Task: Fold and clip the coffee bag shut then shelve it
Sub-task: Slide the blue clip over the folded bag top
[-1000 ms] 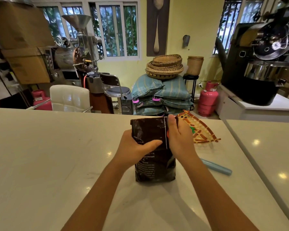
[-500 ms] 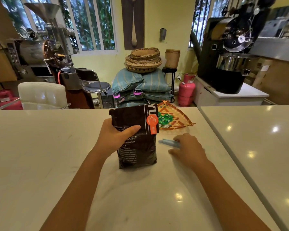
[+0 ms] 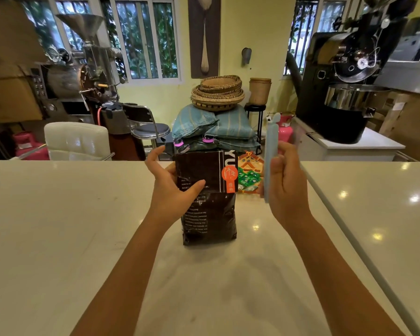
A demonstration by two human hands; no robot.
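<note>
Coffee bag [image 3: 209,204] stands upright on the white counter [image 3: 58,226], near its middle, top flap folded down toward the person. Left hand [image 3: 172,190] holds the fold: thumb pressed on the front of the flap, fingers behind or splayed past the bag's left edge, so the hold looks light. Right hand [image 3: 286,187] is closed around a long pale-blue bag clip [image 3: 269,163], held upright just right of the bag and not touching it. Cannot tell whether the clip's bar is hinged open. A woven tray of green packets [image 3: 249,177] lies on the counter behind the bag, to the right. Risks, judged from this: the flap is pinned by one thumb only, so it could spring back before the clip reaches it. The clip stands vertical while the fold runs level, so it needs turning, and one-handed handling may fumble it. Pushing the clip on from the right could tip the bag leftward or catch only part of the fold. No shelf identified in view.
</note>
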